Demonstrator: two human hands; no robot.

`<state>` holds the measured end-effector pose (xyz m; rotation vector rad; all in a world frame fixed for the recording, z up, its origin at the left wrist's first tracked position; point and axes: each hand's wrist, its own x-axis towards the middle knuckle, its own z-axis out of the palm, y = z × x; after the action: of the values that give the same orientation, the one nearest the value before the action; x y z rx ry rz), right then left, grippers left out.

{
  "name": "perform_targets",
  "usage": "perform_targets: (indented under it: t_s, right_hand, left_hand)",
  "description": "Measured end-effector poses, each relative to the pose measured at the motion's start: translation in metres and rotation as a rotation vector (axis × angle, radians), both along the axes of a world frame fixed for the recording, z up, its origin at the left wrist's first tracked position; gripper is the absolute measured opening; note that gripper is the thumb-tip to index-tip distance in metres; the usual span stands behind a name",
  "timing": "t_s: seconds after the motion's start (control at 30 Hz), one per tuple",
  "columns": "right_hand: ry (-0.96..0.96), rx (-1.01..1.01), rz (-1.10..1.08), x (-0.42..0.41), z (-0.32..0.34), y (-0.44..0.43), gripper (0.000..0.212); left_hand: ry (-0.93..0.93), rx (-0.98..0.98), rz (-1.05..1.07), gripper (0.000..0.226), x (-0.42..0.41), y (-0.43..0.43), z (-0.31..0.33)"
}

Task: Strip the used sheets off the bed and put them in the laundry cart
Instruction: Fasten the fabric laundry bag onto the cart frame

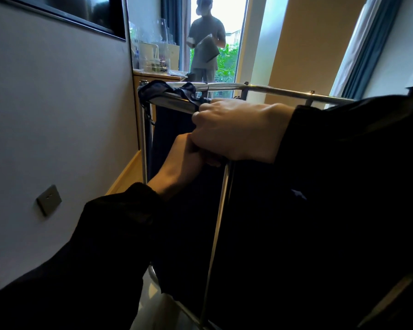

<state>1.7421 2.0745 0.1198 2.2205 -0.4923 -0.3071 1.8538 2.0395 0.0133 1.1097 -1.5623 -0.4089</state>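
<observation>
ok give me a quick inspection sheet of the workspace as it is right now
surface: pale glossy floor, only a small patch showing
job's things: chrome tubular laundry cart with dark fabric bag; no sheets or bed seen
clutter: clear acrylic holders on a wooden desk
hands: right hand curled over the cart's rail corner; left hand reaches up beneath it, its fingers hidden
cables: nothing seen
surroundings: grey wall plate, dark wall screen, another person by the window, blue curtain
</observation>
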Motion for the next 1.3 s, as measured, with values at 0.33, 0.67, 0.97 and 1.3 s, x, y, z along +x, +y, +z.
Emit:
perform_targets:
  t_s: [0.33, 0.67, 0.97, 1.3]
  right_hand:
    - [-0.102, -0.123, -0.050, 0.006, -0.009, -0.018, 0.030]
    - [-0.307, 0.089, -0.117, 0.002, 0.015, -0.005, 0.016]
    - [-0.115, -0.011, 0.042, -0.005, 0.021, -0.019, 0.018]
    - [-0.178, 0.090, 0.085, -0.006, 0.015, -0.029, 0.013]
  left_hand:
    - [-0.095, -0.224, 0.009, 0.022, -0.001, -0.003, -0.004]
    - [-0.067, -0.178, -0.004, 0.017, -0.002, -0.010, -0.008]
    - [-0.049, -0.127, -0.011, 0.008, 0.003, -0.013, -0.009]
    - [0.030, -0.111, -0.005, 0.019, 0.000, -0.017, -0.011]
